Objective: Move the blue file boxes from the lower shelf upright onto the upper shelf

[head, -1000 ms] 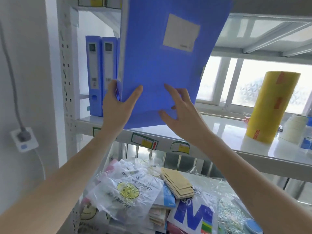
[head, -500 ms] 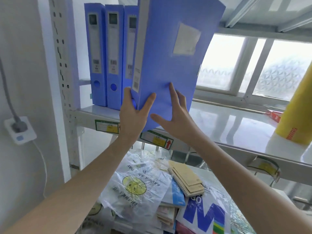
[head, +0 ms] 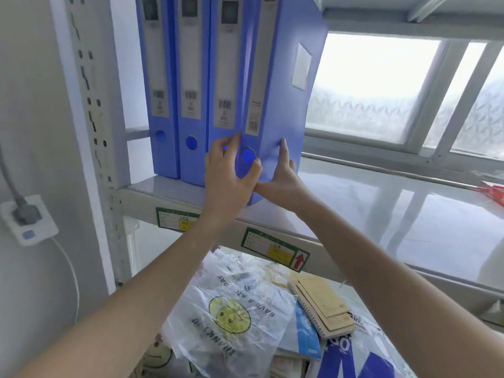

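Four blue file boxes stand upright on the upper shelf, packed side by side at its left end, next to the perforated post. The fourth file box – rightmost – sits w/ its lower front corner poking just past the shelf's front edge, touching the third box along its left side.

Left hand is at the spine: fingers spread, thumb beside the round finger hole, fingertips over the seam betw. third and fourth boxes. Grip is open, pressing flat, not clamped. Right hand lies flat against the box's right face near the bottom front corner – fingers straight and up, grip apart, palm on the plastic.

Rest of the upper shelf to the right is bare and glossy; a red item shows at the far right edge. On the lower shelf: a smiley plastic bag, spiral notebooks, other papers. A wall plug is at left.
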